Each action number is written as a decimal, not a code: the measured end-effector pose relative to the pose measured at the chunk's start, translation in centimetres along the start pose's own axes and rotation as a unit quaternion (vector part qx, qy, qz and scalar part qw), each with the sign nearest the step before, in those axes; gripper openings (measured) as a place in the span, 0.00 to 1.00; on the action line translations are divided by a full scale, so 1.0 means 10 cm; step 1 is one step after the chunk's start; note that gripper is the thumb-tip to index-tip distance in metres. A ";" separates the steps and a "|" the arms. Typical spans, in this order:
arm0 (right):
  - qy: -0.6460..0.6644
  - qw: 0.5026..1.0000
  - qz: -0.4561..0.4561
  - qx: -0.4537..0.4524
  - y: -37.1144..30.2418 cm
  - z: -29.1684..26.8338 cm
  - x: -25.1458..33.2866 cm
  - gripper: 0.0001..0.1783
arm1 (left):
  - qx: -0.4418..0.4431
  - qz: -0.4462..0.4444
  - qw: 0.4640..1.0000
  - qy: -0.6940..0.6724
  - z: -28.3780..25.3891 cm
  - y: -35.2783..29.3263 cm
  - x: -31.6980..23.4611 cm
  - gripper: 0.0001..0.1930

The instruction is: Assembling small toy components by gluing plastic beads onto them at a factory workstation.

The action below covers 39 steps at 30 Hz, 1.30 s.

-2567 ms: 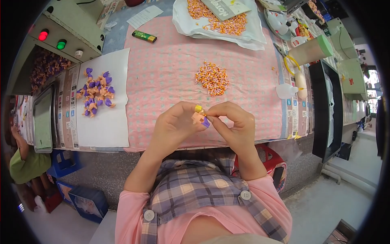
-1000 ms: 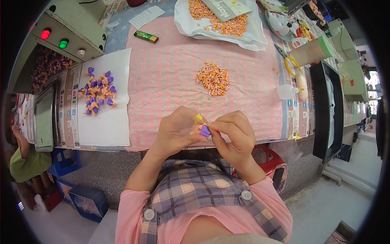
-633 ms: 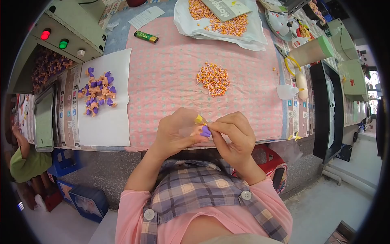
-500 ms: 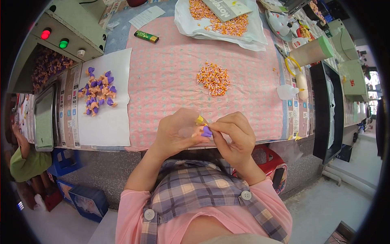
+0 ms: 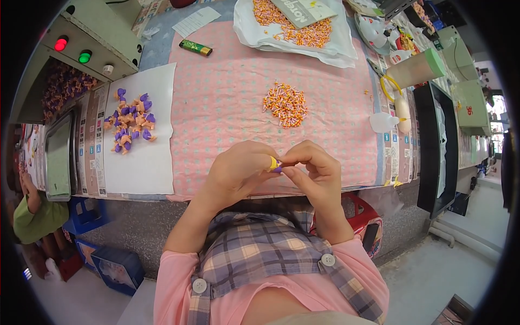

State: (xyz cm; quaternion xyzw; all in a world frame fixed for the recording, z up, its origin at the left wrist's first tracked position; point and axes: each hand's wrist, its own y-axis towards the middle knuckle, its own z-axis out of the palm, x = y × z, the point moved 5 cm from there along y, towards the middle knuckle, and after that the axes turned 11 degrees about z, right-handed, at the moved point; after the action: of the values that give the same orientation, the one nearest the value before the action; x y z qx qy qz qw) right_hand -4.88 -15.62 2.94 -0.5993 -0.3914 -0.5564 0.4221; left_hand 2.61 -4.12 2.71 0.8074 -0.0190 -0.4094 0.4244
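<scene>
- piece under inspection: a small purple-and-peach figure part (image 5: pixel 278 169), mostly hidden, held in the air between both hands at the near edge of the counter (image 5: pixel 91 168).
- left hand (image 5: pixel 238 170): fingers clamped on the part; a yellow patch (image 5: pixel 274 162) shows there, tape or otherwise, undetermined.
- right hand (image 5: pixel 317 169): thumb and forefinger tips close together at the part's purple end; cannot tell what, if anything, they pinch.
- handling, in my judgement: very light, fairly stiff, smooth enough to slip, unlikely to break; best held by the broad peach body, leaving the purple end free.
- loose stock: orange-and-white pegs (image 5: pixel 285 105) heaped on pink cloth (image 5: pixel 227 103); similar figure parts (image 5: pixel 130 122) on white paper (image 5: pixel 146 168).
- containers: crumpled white liner (image 5: pixel 244 32) holds more pegs, grey card (image 5: pixel 303 12) on top.
- black tray (image 5: pixel 428 168), right: pale sheet inside.
- dark-rimmed tray (image 5: pixel 74 154), left: green lining.
- green-lidded jar (image 5: pixel 410 72): cloudy, contents unclear.
- recess under the lamp box (image 5: pixel 108 38): piled figure parts.
</scene>
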 end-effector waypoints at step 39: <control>-0.077 0.992 -0.103 -0.013 0.00 0.03 -0.02 0.05 | 0.030 -0.128 0.989 -0.066 -0.01 0.05 -0.05 0.21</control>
State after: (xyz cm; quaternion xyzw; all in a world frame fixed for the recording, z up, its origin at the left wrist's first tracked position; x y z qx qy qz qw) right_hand -4.78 -15.32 2.70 -0.6024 -0.4746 -0.5543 0.3234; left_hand 2.55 -4.17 3.41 0.7871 0.0446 -0.5118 0.3414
